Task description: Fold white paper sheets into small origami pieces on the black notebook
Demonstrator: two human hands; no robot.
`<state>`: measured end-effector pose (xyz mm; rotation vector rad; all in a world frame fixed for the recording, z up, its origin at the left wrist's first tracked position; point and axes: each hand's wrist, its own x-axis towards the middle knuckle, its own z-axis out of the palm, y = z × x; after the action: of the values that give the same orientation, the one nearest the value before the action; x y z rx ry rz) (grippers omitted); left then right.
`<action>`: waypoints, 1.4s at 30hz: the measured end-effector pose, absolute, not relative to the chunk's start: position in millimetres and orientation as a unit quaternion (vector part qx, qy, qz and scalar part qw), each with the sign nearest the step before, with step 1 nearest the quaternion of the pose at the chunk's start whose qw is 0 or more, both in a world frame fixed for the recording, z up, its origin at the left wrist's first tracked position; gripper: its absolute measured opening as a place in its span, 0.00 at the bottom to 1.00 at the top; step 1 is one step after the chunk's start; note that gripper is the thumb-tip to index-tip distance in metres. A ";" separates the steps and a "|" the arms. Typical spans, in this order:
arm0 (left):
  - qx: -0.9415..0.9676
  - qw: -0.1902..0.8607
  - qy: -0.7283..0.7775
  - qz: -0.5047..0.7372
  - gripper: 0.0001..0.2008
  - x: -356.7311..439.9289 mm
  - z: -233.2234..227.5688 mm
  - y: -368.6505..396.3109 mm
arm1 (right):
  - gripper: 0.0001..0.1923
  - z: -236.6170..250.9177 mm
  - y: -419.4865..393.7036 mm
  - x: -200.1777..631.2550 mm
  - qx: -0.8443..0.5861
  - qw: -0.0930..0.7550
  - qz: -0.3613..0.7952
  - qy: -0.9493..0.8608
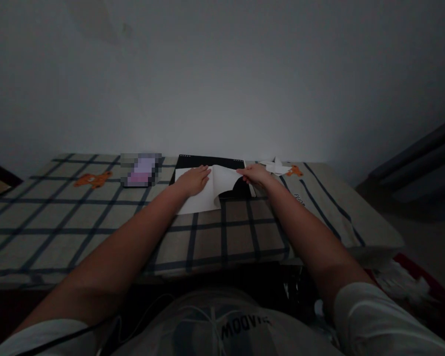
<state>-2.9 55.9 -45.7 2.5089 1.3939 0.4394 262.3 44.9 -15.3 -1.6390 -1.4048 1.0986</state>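
A white sheet of paper point(200, 201) with a crease down its middle lies over a black, flat pad point(207, 160) that has small pale marks along its far edge. My left hand point(195, 180) rests flat on the left part of the sheet, fingers stretched out. My right hand point(254, 174) pinches the sheet's right corner between thumb and fingers. That side of the sheet is raised and curls, and the black surface shows beneath it. Just beyond my right hand is a folded white paper shape point(277, 167) with pointed flaps.
A checked cloth point(96, 242) with orange bear figures covers the table. At the left a phone point(143, 170) with a lit, pixelated screen stands or lies near the wall point(222, 89); I cannot tell which. Beyond the table's right end hangs dark fabric point(422, 163).
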 end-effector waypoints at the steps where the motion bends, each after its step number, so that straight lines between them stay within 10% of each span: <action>1: 0.858 0.129 0.472 0.153 0.25 -6.5 -43.3 58.4 | 0.19 -16.6 44.2 261.5 -0.626 0.360 0.428 -0.543; 28: 0.840 -0.068 0.534 0.075 0.25 25.0 -30.6 46.2 | 0.19 -31.4 42.2 270.3 -0.638 0.277 0.338 -0.634; 42: 0.829 -0.078 0.544 0.103 0.23 25.4 -31.2 37.5 | 0.14 -18.0 34.3 266.6 -0.618 0.361 0.477 -0.511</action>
<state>25.4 37.5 -31.2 2.7422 1.8002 0.3406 266.6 34.3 -18.0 -1.5916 -1.3171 1.2286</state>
